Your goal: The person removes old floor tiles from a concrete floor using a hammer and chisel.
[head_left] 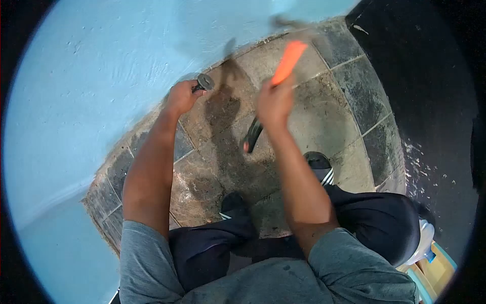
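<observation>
My left hand [182, 97] is closed around a dark metal chisel [205, 82], its round flat end facing up, held low against the foot of the blue wall. The chisel's lower end is hidden. To the right, my right hand [275, 104] grips a hammer by its orange and black handle [289, 62]. The hammer is raised off the floor and smeared by motion, its head only a dark blur near the wall. The butt of the handle sticks out below my fist.
A light blue wall [111, 91] rises ahead and to the left, a black wall [425, 91] to the right. Dirty stone tiles [324, 111] cover the floor, with my two shoes on them. At lower right stand a pale yellow and blue box [440, 271] and a whitish bag [424, 243].
</observation>
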### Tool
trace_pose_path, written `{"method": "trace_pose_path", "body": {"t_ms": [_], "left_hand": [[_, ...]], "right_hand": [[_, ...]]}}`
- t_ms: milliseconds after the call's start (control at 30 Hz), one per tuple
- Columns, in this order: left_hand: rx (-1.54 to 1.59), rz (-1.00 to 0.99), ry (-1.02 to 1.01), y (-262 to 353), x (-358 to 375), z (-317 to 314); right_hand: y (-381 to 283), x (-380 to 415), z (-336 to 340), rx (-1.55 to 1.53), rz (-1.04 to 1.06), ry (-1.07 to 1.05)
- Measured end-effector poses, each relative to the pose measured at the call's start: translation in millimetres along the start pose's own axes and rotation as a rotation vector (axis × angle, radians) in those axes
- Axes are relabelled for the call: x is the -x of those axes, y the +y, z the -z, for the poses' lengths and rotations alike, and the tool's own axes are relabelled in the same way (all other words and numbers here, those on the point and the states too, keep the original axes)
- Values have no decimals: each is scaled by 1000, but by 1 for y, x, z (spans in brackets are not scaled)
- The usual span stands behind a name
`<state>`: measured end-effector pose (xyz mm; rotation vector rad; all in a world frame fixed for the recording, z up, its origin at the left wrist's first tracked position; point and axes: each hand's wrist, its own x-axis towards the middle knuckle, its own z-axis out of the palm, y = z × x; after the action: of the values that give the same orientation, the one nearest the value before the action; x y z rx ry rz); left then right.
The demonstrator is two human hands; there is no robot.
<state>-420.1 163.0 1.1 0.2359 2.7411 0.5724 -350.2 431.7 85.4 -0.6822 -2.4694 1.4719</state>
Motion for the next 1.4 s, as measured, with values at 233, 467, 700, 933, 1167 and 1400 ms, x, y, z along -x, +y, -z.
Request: {"method": "trace_pose_path", "body": {"t_ms": [233,467,700,933,1167,1400], "left_hand": [[68,-28,48,11,4,5],[-275,-176,-39,62,23,-5],[-99,-140,-62,40,27,-14],[26,-23,-128,15,20,-14],[-74,-81,-135,18,14,-25],[-82,-26,-172,26,13,-24]], "right_hand": [[49,45,-17,251,-192,-567],[58,11,-3,150,-97,-465],[62,-1,-2,42,-128,-446],[42,-4,12,-6,-139,-420],[24,-26,32,-44,-139,-173],[57,49,-13,254,-175,-568]]}}
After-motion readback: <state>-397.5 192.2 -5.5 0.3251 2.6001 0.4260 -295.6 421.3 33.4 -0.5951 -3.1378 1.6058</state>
